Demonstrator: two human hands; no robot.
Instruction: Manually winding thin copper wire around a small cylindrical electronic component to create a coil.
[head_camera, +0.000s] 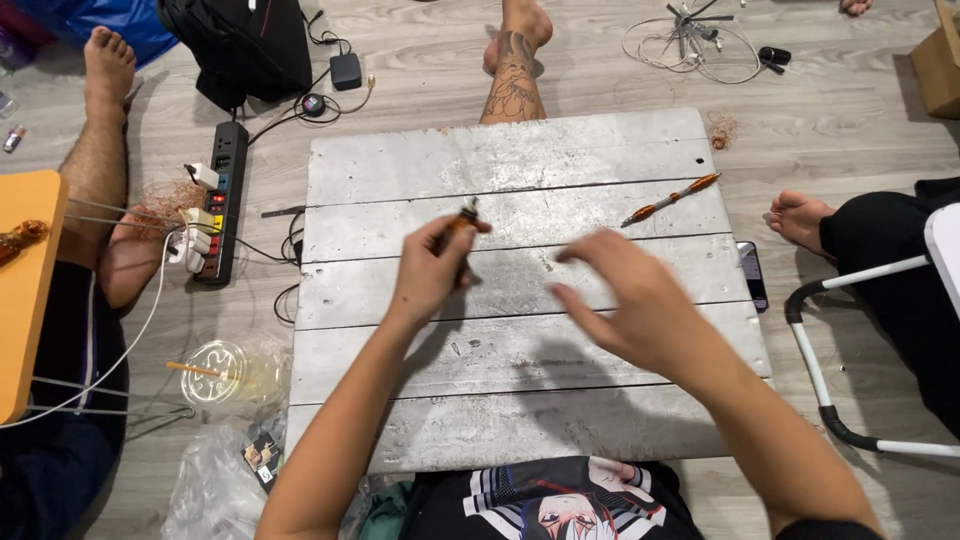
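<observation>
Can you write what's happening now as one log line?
left hand: holds small tool | right hand: open, empty | board: orange pen

power strip (225, 200) on floor, plastic cup (222, 372), black bag (245, 45), phone (752, 275), tangled cables (695, 45)

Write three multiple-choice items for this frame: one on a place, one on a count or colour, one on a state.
1. Where does the orange-handled tool lie?
A. on the white board's far right part
B. on the floor beside the power strip
C. in the right hand

2. How many planks make up the white board?
A. two
B. five
C. nine

3. What is the state of the right hand?
A. closed on a cup
B. flat on the board
C. open, holding nothing

Answers:
1. A, it rests alone on the board near the right edge.
2. B, four dark seams split it into five.
3. C, its fingers are spread and empty, while the left hand grips a small tool.
</observation>
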